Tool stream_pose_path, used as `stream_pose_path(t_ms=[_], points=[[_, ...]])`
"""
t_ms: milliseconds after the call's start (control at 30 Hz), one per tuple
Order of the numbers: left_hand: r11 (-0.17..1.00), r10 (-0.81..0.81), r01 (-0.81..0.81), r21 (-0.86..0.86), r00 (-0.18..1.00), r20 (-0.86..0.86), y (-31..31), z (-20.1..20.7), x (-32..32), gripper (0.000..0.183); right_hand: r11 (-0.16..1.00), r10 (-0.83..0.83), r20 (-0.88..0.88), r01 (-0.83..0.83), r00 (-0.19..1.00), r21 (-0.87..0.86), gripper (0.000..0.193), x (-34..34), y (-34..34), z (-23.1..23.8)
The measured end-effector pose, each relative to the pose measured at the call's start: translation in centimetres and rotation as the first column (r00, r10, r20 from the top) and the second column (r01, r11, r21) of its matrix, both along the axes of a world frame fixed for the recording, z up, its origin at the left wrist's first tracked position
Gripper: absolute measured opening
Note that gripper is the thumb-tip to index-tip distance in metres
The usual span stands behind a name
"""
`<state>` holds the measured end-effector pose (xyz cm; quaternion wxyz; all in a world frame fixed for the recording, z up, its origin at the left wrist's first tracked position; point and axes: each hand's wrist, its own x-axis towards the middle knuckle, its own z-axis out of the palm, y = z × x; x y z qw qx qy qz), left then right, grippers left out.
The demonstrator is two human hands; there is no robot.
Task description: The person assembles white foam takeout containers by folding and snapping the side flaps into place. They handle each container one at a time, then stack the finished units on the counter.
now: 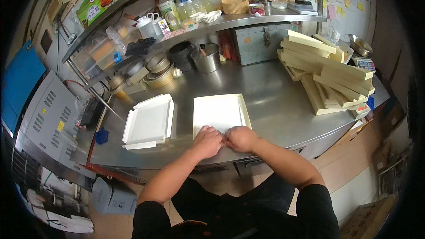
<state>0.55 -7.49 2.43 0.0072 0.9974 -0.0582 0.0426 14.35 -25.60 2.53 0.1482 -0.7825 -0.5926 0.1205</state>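
As fingers [215, 136] curl, nearly closed, gripping cream box [219, 110]

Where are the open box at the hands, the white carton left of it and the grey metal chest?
Open box [217, 108]: head view, on its pale inner base.
White carton [147, 121]: head view, on its flat middle panel.
Grey metal chest [259, 48]: head view, on its front face.

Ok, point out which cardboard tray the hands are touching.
The middle tray: the left hand and right hand are at its near edge. The white tray to its left and the piled trays at right lie untouched.
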Motion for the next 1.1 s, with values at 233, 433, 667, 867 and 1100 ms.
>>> stream_pose_path(t_ms=[233, 433, 667, 867, 1100], points=[[0.976, 0.213, -0.214, -0.036, 0.976, -0.032, 2.5, 0.9, -2.0, 0.022, 0.931, 0.267, 0.121, -0.289, 0.956, 0.224, 0.07, 3.5, -4.5, -2.8], [0.919, 0.041, 0.12, -0.374, 0.918, 0.395, -1.7, -4.3, -4.0, 0.028, 0.929, 0.283, 0.078, -0.293, 0.956, 0.226, 0.066, 2.0, -3.7, -3.7], [0.831, 0.158, 0.243, -0.501, 0.76, 0.631, -1.2, -4.5, -5.1, 0.027, 0.844, 0.262, -0.139, -0.157, 0.955, 0.514, 0.046, -0.4, -2.0, -1.4], [0.621, 0.31, 0.133, -0.773, 0.863, 0.398, -1.2, -5.7, -5.6, 0.024, 0.813, 0.278, -0.174, -0.135, 0.945, 0.567, 0.04, -1.9, -1.3, -1.9], [0.617, -0.032, 0.021, -0.787, 0.999, 0.001, 1.5, -2.0, -4.6, 0.054, 0.741, 0.385, -0.005, -0.306, 0.923, 0.598, 0.044, -1.2, -1.3, -1.9]])
